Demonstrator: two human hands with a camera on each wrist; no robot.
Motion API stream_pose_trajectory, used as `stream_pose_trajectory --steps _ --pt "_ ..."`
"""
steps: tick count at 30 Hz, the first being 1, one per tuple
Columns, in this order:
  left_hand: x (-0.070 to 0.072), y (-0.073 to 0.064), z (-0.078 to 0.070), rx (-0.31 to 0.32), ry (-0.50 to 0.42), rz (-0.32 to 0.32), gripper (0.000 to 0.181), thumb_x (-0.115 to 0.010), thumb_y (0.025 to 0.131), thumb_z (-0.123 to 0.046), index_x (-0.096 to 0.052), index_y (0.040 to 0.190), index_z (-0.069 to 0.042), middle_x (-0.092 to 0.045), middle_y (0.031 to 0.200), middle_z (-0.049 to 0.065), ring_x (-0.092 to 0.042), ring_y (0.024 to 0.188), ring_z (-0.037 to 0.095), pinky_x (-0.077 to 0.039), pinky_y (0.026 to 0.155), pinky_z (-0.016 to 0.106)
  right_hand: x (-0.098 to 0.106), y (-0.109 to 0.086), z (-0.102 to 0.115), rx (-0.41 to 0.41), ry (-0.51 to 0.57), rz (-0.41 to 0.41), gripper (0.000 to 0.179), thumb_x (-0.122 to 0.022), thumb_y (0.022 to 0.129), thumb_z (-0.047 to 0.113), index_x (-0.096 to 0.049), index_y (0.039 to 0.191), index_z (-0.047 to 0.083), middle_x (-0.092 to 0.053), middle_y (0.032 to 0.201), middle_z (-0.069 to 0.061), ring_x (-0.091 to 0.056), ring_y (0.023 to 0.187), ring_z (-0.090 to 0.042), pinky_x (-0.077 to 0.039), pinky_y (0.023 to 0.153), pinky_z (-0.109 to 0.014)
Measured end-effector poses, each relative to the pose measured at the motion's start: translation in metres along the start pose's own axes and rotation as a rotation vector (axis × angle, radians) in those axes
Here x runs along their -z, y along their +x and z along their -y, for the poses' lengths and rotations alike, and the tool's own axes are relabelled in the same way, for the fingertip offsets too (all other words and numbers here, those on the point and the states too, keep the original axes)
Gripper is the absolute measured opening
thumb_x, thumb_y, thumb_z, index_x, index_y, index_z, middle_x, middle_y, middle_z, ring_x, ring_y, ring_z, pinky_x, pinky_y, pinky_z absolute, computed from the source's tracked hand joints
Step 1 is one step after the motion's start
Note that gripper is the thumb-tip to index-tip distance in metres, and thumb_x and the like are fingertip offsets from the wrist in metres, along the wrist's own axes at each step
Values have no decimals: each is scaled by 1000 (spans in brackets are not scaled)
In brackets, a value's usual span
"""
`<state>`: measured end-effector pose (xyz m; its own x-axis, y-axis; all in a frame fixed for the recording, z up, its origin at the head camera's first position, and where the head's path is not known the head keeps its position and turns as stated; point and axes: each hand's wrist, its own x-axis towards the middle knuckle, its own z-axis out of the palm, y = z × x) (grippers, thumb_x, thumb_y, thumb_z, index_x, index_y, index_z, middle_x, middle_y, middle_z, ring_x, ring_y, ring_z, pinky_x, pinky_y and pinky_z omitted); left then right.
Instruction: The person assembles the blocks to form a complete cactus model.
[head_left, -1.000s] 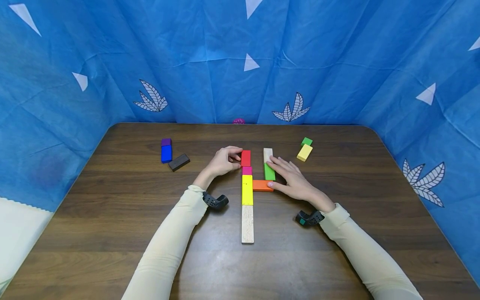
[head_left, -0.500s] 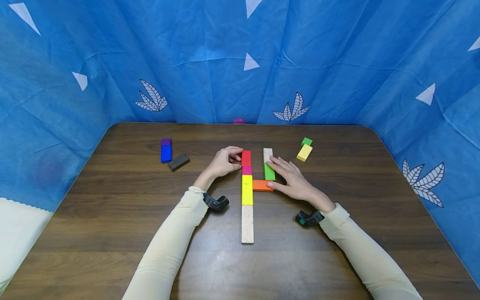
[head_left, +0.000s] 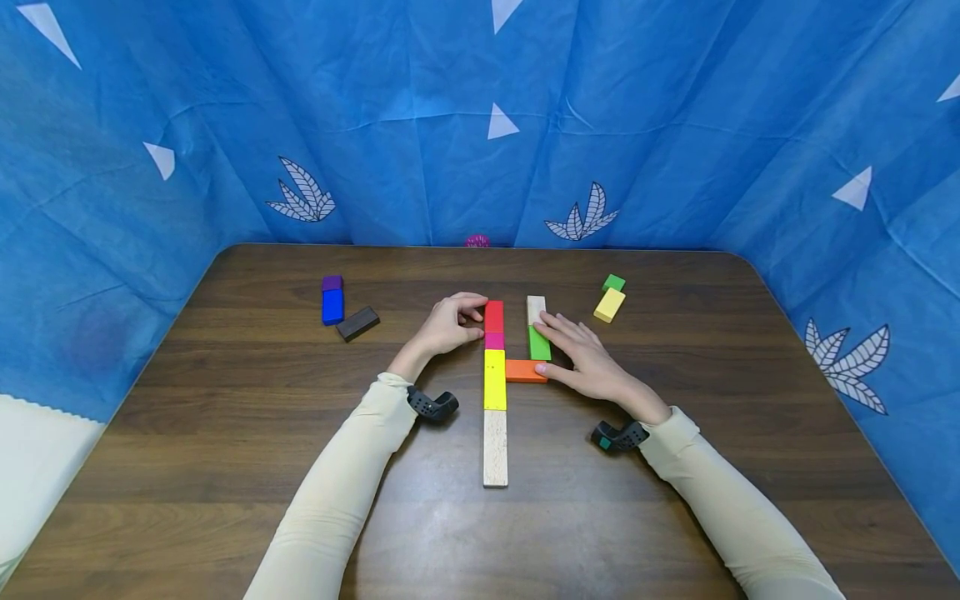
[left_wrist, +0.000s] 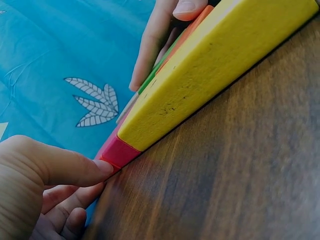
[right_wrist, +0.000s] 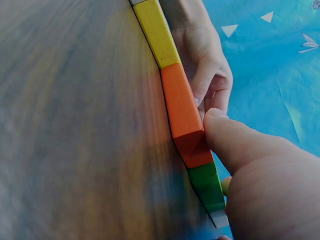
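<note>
My left hand (head_left: 450,323) touches the left side of a red block (head_left: 494,317) with thumb and index fingertips. The red block lies at the far end of a straight row on the table, with a magenta block (head_left: 494,341), a yellow block (head_left: 494,379) and a long pale wooden block (head_left: 495,448) nearer. An orange block (head_left: 521,372) juts right from the yellow one. From its right end, a green block (head_left: 538,346) and a whitish block (head_left: 536,308) run away from me. My right hand (head_left: 588,362) rests against this branch, thumb on the orange block, fingers extended along the green and whitish ones.
Left of the hands lie a purple block (head_left: 332,283), a blue block (head_left: 332,307) and a dark grey block (head_left: 357,324). A small green block (head_left: 613,282) and a pale yellow block (head_left: 609,305) sit back right. Blue curtain (head_left: 420,125) hangs behind the wooden table (head_left: 225,467).
The red block has shifted slightly right under my left fingertips, coming into line with the magenta block. My right hand and the other blocks have stayed put.
</note>
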<state>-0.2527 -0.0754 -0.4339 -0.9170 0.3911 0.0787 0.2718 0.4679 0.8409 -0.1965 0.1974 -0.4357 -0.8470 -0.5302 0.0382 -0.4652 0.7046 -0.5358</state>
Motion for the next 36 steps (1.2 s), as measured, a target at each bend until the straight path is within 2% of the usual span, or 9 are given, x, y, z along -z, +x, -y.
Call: stream_pose_trajectory --steps 5,11,18,21,24,27,31,36 --pt "-1 0 1 -2 8 -2 53 -72 82 2 -57 134 3 -57 134 16 -61 101 27 -50 88 32 -1 0 -1 5 0 -3 72 -64 93 38 -33 154 15 -22 163 -8 -15 151 -35 -5 119 -62" --pt "-1 -1 2 -11 2 -10 53 -69 83 4 -56 134 3 -56 136 17 -62 104 28 -51 92 37 -2 -1 -2 18 1 -13 72 -64 93 38 -33 153 15 -22 163 -8 -16 151 -35 -6 119 -62" --pt "-2 -10 6 -74 -8 -107 51 -64 84 1 -55 134 4 -52 140 16 -59 115 30 -49 98 43 -2 -1 -3 27 0 -12 72 -64 93 39 -33 154 16 -22 163 -7 -15 151 -34 -5 119 -61" --pt "-4 -19 5 -115 31 -126 53 -67 86 -7 -53 137 3 -49 144 16 -52 127 31 -43 106 48 -2 -1 -4 23 0 -11 72 -64 93 39 -33 154 15 -22 163 -7 -15 151 -34 -5 119 -61" --pt "-6 -31 2 -151 95 -113 60 -69 87 -19 -50 141 -1 -42 151 15 -39 138 34 -30 114 55 -2 0 -4 17 -4 -8 72 -64 93 38 -33 154 16 -22 163 -7 -15 151 -34 -5 119 -61" --pt "-9 -46 -4 -187 144 -82 67 -70 85 -27 -48 144 -4 -38 155 13 -27 145 37 -20 114 64 -2 0 -4 12 -7 -4 72 -64 93 39 -33 154 16 -22 163 -7 -15 151 -34 -6 119 -61" --pt "-12 -67 -13 -233 191 -20 72 -70 83 -33 -46 146 -7 -34 157 12 -19 148 40 -17 110 72 -2 0 -2 10 -5 -1 72 -64 93 39 -33 153 15 -22 163 -7 -16 151 -34 -6 119 -61" --pt "-20 -91 -20 -278 260 69 76 -71 83 -42 -44 148 -12 -30 160 8 -17 149 40 -18 111 70 -1 0 -1 5 -5 -3 72 -64 93 39 -34 153 15 -23 163 -8 -16 151 -34 -6 119 -61"
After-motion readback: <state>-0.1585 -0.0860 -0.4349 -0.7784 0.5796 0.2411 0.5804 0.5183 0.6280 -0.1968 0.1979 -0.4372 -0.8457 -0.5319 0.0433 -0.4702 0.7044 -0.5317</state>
